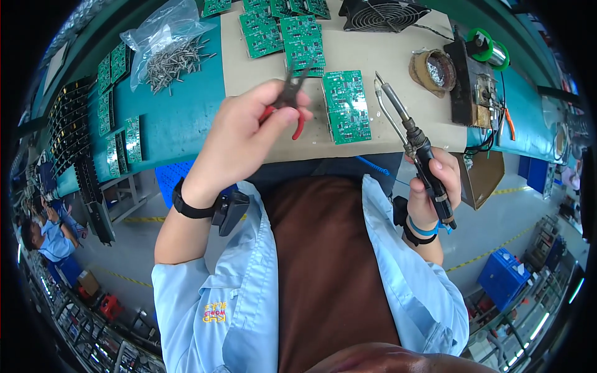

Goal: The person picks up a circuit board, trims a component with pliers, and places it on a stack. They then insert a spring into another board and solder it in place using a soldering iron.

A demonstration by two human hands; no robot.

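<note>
Red-handled pliers (290, 98): grasped by left fingers (265, 94) | iron (425, 155): grasped by right fingers (443, 160) | risk: tip (390, 93) could scorch near board (347, 107) if iron drifts left

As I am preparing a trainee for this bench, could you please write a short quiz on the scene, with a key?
1. Which hand holds the soldering iron?
2. True or false: the green spool lies to the right of the black fan.
3. The pliers in the left hand have handles coloured: (a) blue, (b) red, (c) yellow.

Key: 1. The right hand. 2. True. 3. (b) red.
</note>
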